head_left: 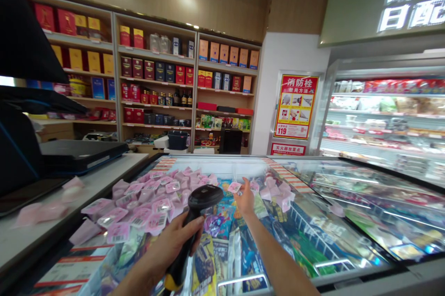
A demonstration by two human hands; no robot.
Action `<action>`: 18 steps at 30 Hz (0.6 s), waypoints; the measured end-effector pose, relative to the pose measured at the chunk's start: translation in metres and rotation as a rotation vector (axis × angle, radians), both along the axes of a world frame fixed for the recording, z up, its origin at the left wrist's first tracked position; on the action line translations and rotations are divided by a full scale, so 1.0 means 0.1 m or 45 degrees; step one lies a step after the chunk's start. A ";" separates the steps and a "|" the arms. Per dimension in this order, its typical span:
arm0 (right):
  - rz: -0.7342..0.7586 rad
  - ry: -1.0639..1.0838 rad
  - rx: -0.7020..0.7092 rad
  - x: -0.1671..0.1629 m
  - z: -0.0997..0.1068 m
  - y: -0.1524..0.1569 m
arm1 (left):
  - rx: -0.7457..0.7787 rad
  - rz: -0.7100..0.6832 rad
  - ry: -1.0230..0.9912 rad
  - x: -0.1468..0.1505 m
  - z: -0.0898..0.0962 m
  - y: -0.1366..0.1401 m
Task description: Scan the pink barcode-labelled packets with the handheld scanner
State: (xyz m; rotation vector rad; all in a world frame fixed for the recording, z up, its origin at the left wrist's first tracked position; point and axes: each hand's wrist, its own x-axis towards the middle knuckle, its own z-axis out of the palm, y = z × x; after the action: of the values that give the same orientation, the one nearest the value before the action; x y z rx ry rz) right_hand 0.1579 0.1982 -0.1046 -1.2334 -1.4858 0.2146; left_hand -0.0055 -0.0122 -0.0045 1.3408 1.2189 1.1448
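Note:
My left hand (181,235) is wrapped round the handle of a black barcode scanner (205,196), its head tilted toward the right. My right hand (245,198) reaches out over the freezer's glass top. Its fingers are closed on a small pink pack (234,187) with a white and pink label. To the left of the scanner lies a heap of similar pink packs (149,208), many with barcodes facing up. A smaller group of pink packs (278,192) is right of my right hand.
Under the glass of the chest freezer (347,275) are colourful bagged goods and a wire basket (313,231). A counter (86,194) at left bears a dark monitor (28,31) and a few blurred pink packs (45,210). Behind stand shelves (156,54) of boxes.

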 end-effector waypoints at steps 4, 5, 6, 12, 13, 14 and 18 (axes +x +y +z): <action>0.004 0.012 0.019 0.00 0.00 0.00 | -0.018 -0.067 -0.013 -0.03 -0.02 0.03; 0.005 0.017 0.041 0.00 0.00 0.00 | -0.024 -0.081 -0.028 -0.03 -0.02 0.04; 0.006 0.022 0.069 0.00 -0.01 0.01 | -0.028 -0.086 -0.047 -0.02 -0.02 0.05; -0.006 0.024 0.226 0.00 -0.06 0.04 | -0.063 -0.064 -0.119 -0.01 -0.03 0.05; -0.007 0.017 0.236 0.00 -0.06 0.05 | -0.063 -0.067 -0.126 -0.01 -0.04 0.05; -0.006 0.009 0.242 0.00 -0.07 0.05 | -0.061 -0.072 -0.133 -0.02 -0.05 0.05; -0.004 -0.021 0.241 -0.01 -0.07 0.05 | -0.053 -0.092 -0.149 -0.03 -0.08 0.07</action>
State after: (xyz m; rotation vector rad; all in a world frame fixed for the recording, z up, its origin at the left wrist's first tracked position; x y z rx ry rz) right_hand 0.1565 0.2027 -0.1117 -1.0881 -1.4825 0.0598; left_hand -0.0085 -0.0055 -0.0123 1.2587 1.0958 1.1246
